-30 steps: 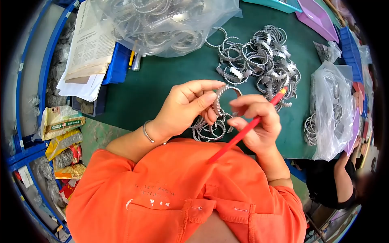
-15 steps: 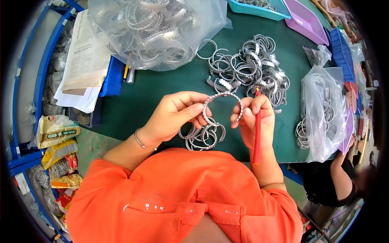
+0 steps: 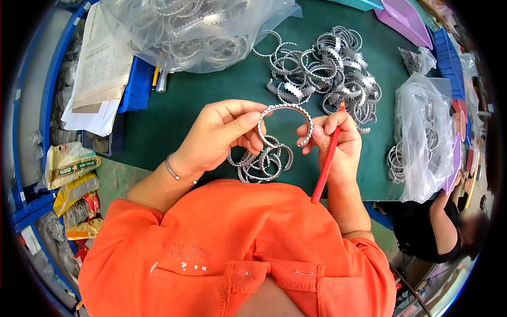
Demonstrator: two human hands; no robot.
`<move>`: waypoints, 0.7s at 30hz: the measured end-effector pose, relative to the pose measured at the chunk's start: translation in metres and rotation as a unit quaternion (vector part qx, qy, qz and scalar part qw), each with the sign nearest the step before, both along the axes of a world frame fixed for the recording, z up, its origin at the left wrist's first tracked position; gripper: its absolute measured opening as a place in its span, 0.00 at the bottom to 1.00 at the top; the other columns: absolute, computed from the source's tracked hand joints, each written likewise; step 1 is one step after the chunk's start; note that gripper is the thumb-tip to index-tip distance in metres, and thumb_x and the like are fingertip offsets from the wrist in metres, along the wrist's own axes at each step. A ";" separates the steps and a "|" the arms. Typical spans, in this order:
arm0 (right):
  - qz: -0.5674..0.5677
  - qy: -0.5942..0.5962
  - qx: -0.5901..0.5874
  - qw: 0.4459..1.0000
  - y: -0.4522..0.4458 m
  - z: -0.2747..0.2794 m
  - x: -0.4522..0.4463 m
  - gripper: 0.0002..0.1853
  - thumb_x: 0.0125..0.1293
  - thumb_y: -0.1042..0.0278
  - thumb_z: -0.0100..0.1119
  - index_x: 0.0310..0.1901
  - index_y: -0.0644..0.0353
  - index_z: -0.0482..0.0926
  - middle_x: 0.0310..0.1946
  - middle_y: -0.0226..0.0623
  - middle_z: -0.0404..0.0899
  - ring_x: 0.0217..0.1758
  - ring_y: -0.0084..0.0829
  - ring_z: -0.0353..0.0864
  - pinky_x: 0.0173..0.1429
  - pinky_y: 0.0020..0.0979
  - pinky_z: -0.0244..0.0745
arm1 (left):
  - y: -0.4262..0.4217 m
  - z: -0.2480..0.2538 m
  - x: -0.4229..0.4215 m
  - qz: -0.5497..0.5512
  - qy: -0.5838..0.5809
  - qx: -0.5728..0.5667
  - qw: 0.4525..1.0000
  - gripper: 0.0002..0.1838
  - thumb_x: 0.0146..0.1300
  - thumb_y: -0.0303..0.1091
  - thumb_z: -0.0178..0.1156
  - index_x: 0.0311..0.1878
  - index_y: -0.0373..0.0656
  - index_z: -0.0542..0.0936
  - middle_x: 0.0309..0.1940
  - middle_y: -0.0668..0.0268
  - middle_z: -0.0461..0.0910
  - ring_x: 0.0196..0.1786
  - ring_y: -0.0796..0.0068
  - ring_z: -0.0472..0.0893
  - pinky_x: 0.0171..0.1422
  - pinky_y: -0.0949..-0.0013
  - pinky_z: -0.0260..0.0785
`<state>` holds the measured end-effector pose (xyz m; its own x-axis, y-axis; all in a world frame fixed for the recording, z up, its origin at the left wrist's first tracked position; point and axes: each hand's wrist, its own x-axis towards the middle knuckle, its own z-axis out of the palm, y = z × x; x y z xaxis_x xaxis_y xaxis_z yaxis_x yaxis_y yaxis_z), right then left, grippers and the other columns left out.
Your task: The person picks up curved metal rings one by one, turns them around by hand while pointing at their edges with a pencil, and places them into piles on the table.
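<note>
Held between both hands is an open metal ring [image 3: 288, 106] with a toothed, ridged edge, its gap toward the lower side. My left hand [image 3: 224, 129] pinches its left side between thumb and fingers. Thumb and fingertips of my right hand [image 3: 340, 142] hold the right end of the ring. That same hand also grips a red pencil [image 3: 326, 169], tip pointing up and away, its far end down by the orange shirt. Just below the ring lies a small group of similar rings [image 3: 270, 168], partly behind the left fingers. Beyond the right hand spreads a larger heap of rings [image 3: 338, 68].
A big clear plastic bag [image 3: 211, 50] full of rings sits at the back left, beside papers [image 3: 103, 63] on a blue bin [image 3: 138, 84]. Another bag [image 3: 428, 142] with rings lies right, near a purple tray [image 3: 404, 21]. A co-worker's arm [image 3: 442, 224] shows at far right.
The view has shifted slightly, so the table items sit higher in it. The pencil has tilted, its lower end swinging left toward the shirt. Both hands keep hold of the ring.
</note>
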<state>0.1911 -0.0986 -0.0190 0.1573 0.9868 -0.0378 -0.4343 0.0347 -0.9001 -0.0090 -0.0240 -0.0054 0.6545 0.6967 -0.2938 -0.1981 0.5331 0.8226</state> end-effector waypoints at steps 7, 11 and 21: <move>-0.003 -0.040 0.000 0.999 -0.002 0.002 -0.003 0.07 0.62 0.76 0.50 0.35 0.59 0.61 0.32 0.45 0.77 0.28 0.23 0.77 0.28 0.20 0.71 | 0.002 0.005 0.000 -0.002 0.016 -0.001 1.000 0.13 0.65 0.31 0.49 0.48 0.33 0.73 0.28 0.66 0.75 0.25 0.81 0.75 0.29 0.78 0.70; -0.003 -0.063 0.001 0.998 -0.003 0.000 -0.003 0.08 0.61 0.76 0.52 0.34 0.59 0.62 0.31 0.44 0.77 0.27 0.21 0.76 0.28 0.18 0.70 | 0.001 0.008 0.000 -0.008 0.025 -0.002 1.000 0.13 0.65 0.31 0.49 0.47 0.33 0.74 0.28 0.66 0.74 0.25 0.81 0.75 0.28 0.79 0.69; -0.012 -0.087 0.009 0.996 -0.005 0.001 -0.005 0.10 0.58 0.79 0.55 0.33 0.59 0.62 0.30 0.42 0.77 0.26 0.19 0.74 0.27 0.17 0.70 | -0.001 0.005 -0.001 -0.009 0.021 0.025 0.999 0.13 0.65 0.30 0.48 0.48 0.32 0.74 0.28 0.65 0.75 0.25 0.82 0.75 0.30 0.80 0.70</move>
